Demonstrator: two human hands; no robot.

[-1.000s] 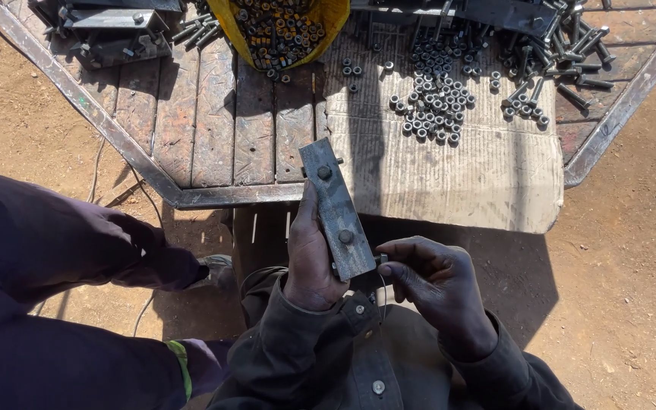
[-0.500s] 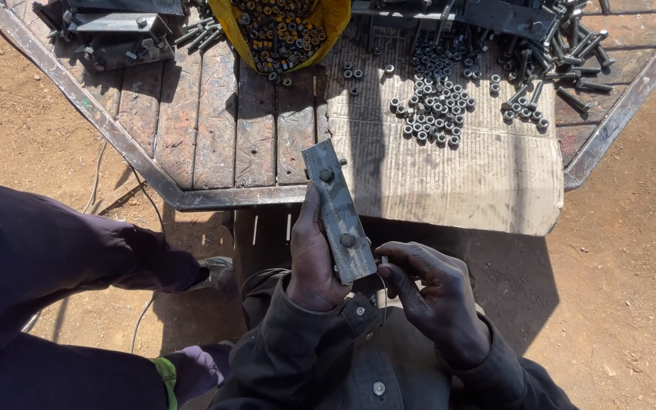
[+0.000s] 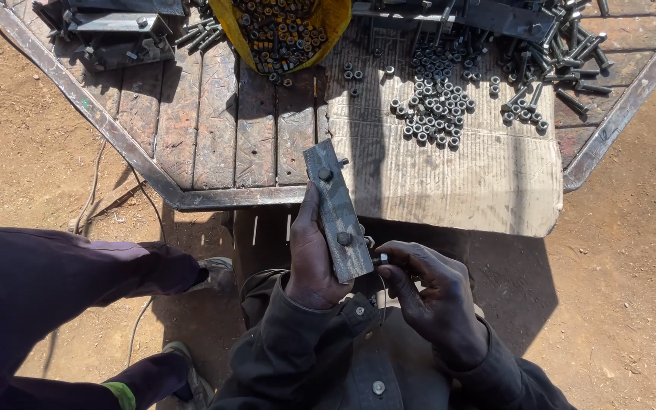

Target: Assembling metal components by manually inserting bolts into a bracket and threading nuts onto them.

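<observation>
At the centre of the frame the left hand [image 3: 314, 254] grips a flat metal bar [image 3: 337, 212] from its left side, thumb lying up along the left edge and the other fingers wrapped behind it. The bar stands nearly upright, tilted a little to the left, its top end over the near edge of the table [image 3: 214, 199]. Two bolt heads show on its face, one near the top and one near the bottom. The right hand [image 3: 430, 296] sits just right of the bar's lower end, fingers curled, with thumb and fingertips pinched on a small dark piece [image 3: 380, 259] that touches the bar's lower right edge. Loose nuts [image 3: 434, 106] lie on cardboard [image 3: 457, 182] in the upper middle, bolts [image 3: 548, 61] at upper right, and a yellow bag [image 3: 282, 30] of nuts at the top. Another person's legs [image 3: 62, 281] fill the lower left.
</observation>
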